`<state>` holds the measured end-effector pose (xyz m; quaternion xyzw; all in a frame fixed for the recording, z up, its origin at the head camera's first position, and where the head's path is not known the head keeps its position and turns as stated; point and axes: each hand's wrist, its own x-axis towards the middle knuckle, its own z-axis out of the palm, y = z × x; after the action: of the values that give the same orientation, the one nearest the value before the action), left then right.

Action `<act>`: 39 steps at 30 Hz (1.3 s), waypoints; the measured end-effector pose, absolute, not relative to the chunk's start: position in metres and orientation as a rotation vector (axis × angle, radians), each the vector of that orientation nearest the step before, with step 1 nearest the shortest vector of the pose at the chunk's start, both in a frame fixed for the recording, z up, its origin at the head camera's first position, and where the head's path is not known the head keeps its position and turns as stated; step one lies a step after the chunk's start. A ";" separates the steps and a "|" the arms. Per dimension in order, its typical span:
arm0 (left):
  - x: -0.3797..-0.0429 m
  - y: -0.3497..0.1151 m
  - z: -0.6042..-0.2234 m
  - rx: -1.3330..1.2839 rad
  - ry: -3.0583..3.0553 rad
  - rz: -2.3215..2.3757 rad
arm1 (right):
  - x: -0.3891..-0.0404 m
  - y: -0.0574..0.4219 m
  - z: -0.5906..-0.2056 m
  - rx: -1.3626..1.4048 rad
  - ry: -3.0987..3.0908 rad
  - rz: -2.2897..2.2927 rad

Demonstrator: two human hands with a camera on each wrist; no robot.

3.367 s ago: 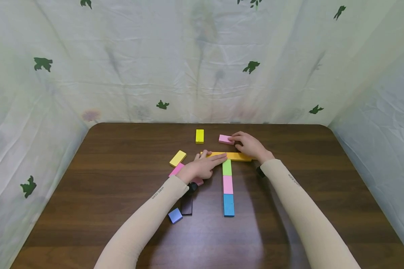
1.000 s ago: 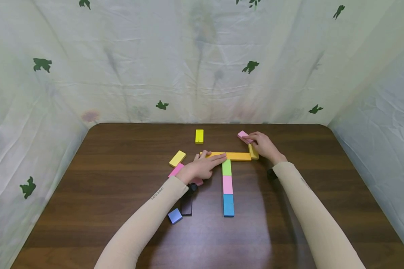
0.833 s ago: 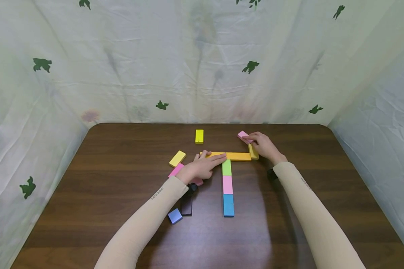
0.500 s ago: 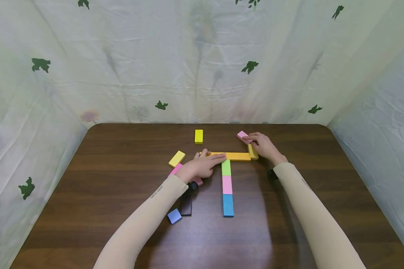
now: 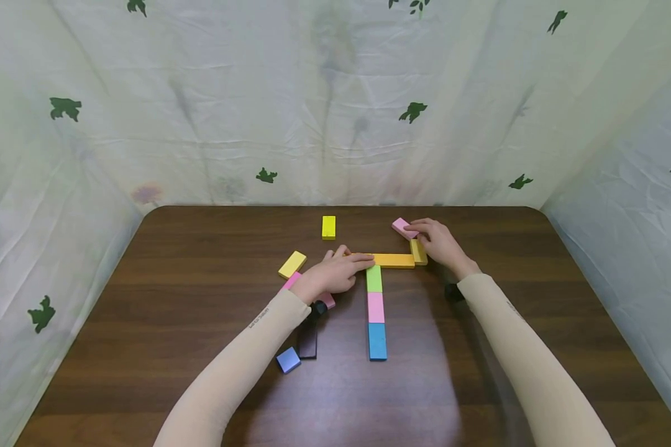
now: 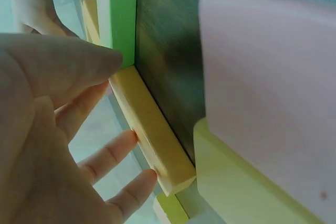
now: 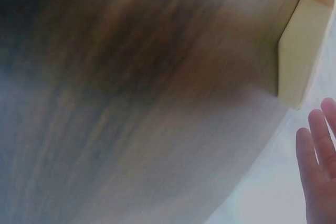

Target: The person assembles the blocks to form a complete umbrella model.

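My left hand (image 5: 333, 272) lies over the left part of a row of orange blocks (image 5: 394, 261), fingers extended. In the left wrist view its fingertips touch the side of an orange block (image 6: 152, 129), its thumb beside the green block (image 6: 123, 24). At the far right, my right hand (image 5: 440, 243) pinches the near end of a pink block (image 5: 401, 225) between index finger and thumb. That block slants off the far end of a dull-yellow block (image 5: 419, 252), which stands against the orange row's right end. The right wrist view shows several straight fingers (image 7: 308, 166) near the yellow block (image 7: 300, 53).
A green, a pink (image 5: 376, 307) and a blue block (image 5: 377, 341) run toward me from the row. Bright yellow (image 5: 328, 228) and pale yellow (image 5: 292, 264) blocks lie left, beside pink ones partly under my left wrist. A dark flat block (image 5: 308, 343) and small blue block (image 5: 288, 359) lie nearer.
My right hand has moved right with the pink block, which has turned to a slant, and the dull-yellow block has come into sight. My left hand has shifted only slightly along the orange row.
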<state>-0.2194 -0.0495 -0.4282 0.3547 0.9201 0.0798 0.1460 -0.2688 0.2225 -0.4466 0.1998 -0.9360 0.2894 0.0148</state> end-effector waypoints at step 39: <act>-0.259 -0.113 -0.419 0.760 2.719 0.478 | -0.214 0.187 -0.446 1.137 -2.851 0.900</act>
<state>-0.2593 -0.1126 -0.4194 0.2627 0.9404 0.1653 0.1388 -0.2137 0.1870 -0.4457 0.3554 -0.8909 0.2814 -0.0286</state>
